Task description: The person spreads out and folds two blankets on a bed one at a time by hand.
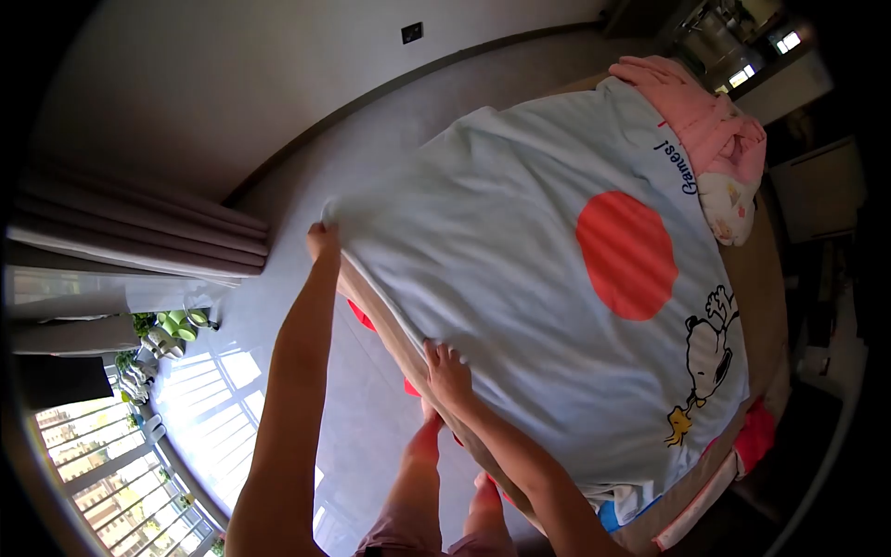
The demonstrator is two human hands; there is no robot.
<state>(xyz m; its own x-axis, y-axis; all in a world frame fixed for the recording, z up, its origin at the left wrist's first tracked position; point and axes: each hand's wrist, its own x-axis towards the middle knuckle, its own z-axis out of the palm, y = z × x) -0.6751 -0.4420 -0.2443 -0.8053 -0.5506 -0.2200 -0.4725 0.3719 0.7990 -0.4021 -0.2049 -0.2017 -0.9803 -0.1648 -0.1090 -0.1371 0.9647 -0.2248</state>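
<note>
A light blue blanket (483, 223) with a large red circle, a cartoon dog, a small yellow bird and the word "Games!" lies spread over a brown bed or couch (766, 306). At the blanket's near left corner, my left hand (323, 241) is closed on the fabric with the arm stretched out. Farther along the same edge, my right hand (449, 373) has its fingers curled over the hem. Wrinkles run across the cloth from both hands. The blanket's lower right corner is folded, showing a darker blue patch.
Pink bedding (701, 121) is heaped at the far end. Red fabric (756, 436) lies by the right edge. Grey curtains (139, 227) hang at left, near several pairs of shoes (172, 330) and a barred window (116, 483). My legs stand beside the bed or couch.
</note>
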